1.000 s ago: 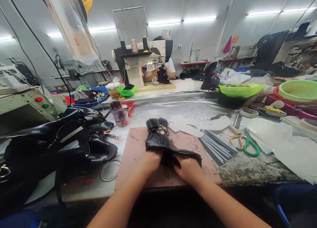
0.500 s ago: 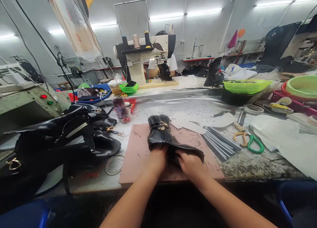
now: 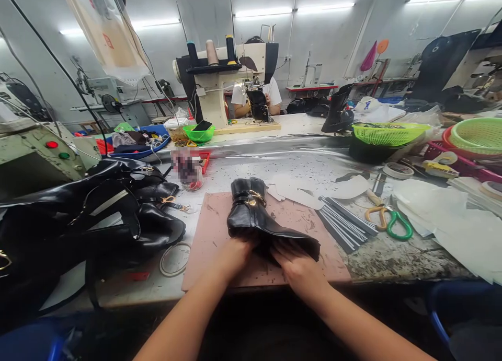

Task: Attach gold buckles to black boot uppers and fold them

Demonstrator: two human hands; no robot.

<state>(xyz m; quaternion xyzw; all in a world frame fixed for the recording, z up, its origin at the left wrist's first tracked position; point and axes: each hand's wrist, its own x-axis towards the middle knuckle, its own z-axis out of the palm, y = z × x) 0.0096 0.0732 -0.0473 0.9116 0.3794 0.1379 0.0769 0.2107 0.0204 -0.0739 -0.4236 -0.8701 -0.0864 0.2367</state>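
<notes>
A black leather boot upper [image 3: 253, 214], with straps and gold-coloured buckles, lies on a pinkish board [image 3: 212, 222] in front of me. No sole shows on its lower edge, and its toe points right. My left hand [image 3: 237, 251] holds the boot upper at the heel end, fingers tucked under the edge and hidden. At the toe side, my right hand [image 3: 300, 261] grips the lower edge, its fingers partly inside the dark opening. Grey and white strips [image 3: 347, 222] lie right of the board, beside scissors [image 3: 394, 222] with green and tan handles.
More black boot uppers [image 3: 157, 225] are heaped on the left, near a tape ring [image 3: 174, 259]. White sheets [image 3: 455, 220] and a green basket [image 3: 390, 134] stand right. Across the table a person [image 3: 274, 92] works at a sewing machine [image 3: 215, 84]. A standing boot [image 3: 338, 110] is behind.
My view has shifted slightly. Both hands stay at the boot upper's lower edge; the right hand's fingers now lie flatter and further under the leather.
</notes>
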